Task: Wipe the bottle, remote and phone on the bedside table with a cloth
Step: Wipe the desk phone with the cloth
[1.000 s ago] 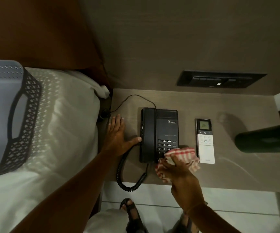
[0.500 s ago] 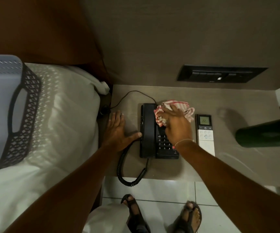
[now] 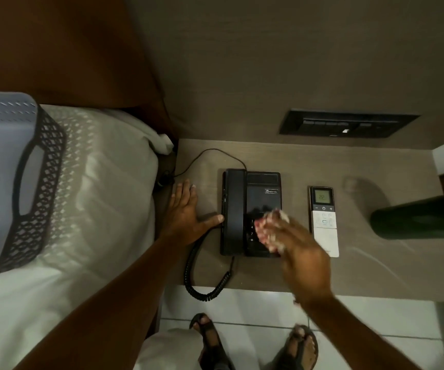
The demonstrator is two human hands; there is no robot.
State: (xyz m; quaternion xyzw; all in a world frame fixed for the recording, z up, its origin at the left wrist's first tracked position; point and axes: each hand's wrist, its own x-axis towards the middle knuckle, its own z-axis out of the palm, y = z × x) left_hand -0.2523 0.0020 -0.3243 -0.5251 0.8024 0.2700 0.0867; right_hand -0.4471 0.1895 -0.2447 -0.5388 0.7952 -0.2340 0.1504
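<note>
A black corded phone (image 3: 243,198) lies on the bedside table (image 3: 375,268). My left hand (image 3: 186,212) rests flat on the table, its thumb pressed against the phone's left side. My right hand (image 3: 295,249), blurred by motion, grips a red-and-white checked cloth (image 3: 270,228) pressed on the phone's keypad. A white remote (image 3: 325,231) with a lit screen lies just right of the phone. A dark green bottle (image 3: 423,214) stands at the right edge of the view.
A bed with white sheets (image 3: 87,209) lies to the left, with a grey laundry basket (image 3: 10,177) on it. A dark switch panel (image 3: 346,126) sits on the wall behind the table. The coiled phone cord (image 3: 202,284) hangs over the table's front edge above my sandalled feet (image 3: 303,345).
My right hand swept the cloth from the keypad's near end up to the phone's top, and has now come back down onto the keypad. My left hand has stayed put.
</note>
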